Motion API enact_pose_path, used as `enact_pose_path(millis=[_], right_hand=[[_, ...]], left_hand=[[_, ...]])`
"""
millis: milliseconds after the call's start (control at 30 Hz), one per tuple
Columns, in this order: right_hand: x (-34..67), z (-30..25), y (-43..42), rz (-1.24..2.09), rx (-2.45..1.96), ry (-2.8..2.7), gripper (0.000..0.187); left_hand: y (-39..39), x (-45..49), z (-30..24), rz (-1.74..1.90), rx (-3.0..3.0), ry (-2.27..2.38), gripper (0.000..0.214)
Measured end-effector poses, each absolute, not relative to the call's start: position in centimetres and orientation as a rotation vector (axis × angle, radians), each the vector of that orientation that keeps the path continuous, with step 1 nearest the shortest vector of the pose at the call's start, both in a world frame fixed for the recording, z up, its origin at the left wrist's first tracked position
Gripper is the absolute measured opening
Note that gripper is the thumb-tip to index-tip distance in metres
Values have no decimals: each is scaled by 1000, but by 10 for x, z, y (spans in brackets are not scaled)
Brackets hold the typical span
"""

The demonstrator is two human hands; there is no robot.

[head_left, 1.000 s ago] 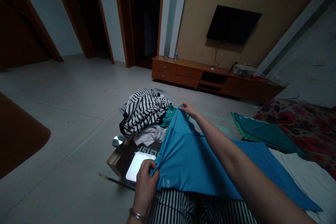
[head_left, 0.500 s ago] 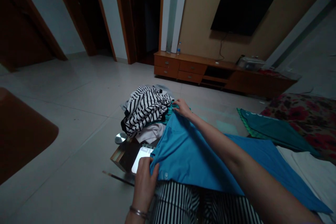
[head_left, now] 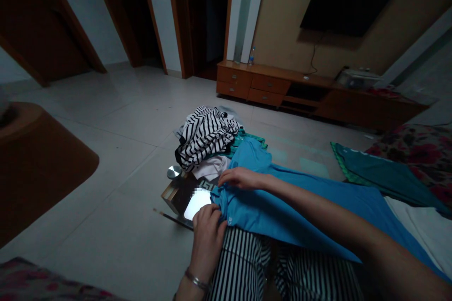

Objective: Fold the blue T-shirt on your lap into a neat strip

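A blue T-shirt (head_left: 282,202) with small white lettering stretches across my lap and off to the right. My left hand (head_left: 208,228), a bracelet at its wrist, is closed on the shirt's left edge beside the lettering. Just above it, my right hand (head_left: 243,178) pinches the gathered fabric of the same edge. Beyond my right hand, part of the shirt lies loosely over a green garment (head_left: 247,138). A black-and-white striped garment (head_left: 208,131) is heaped behind, with a pale cloth (head_left: 212,168) below it.
The clothes pile rests on a low dark table (head_left: 173,195) with a bright screen (head_left: 197,204) and a round metal disc (head_left: 174,172) at its edge. A teal garment (head_left: 384,169) and a white one (head_left: 420,221) lie at right. An orange-brown object (head_left: 45,164) stands left.
My right hand has come down and toward me, away from the green garment, to fabric close to my left hand. The shirt's far part now lies slack. The view has shifted slightly.
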State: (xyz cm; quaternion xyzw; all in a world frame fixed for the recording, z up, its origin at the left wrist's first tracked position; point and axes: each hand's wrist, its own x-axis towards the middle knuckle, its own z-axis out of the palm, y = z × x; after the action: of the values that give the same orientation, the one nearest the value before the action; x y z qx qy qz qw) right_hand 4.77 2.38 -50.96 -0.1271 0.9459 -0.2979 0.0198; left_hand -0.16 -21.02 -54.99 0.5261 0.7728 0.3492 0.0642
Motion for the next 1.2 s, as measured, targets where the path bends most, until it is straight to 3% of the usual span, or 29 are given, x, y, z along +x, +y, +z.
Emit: enact_pose_path(millis=[167,467,600,800,1000,1200], right_hand=[[37,-508,19,-744,-374,2881,32],[33,-520,32,-1168,-94,2733,23],[26,-520,25,-966,-19,2875,20],[38,-507,5,-693,38,3124,30],[61,-507,-41,-835,570,3099,21],[86,-516,-64,-1156,1089,3247,22]], left_hand=[[-211,-4,-548,1058,1675,2283,9],[-213,-17,-540,882,1539,2389,14],[-209,-26,-542,904,1400,2416,22],[-204,-43,-543,976,1324,2401,25],[-176,-59,-543,1139,1246,2230,23],[-147,-50,-536,723,1494,2292,34]])
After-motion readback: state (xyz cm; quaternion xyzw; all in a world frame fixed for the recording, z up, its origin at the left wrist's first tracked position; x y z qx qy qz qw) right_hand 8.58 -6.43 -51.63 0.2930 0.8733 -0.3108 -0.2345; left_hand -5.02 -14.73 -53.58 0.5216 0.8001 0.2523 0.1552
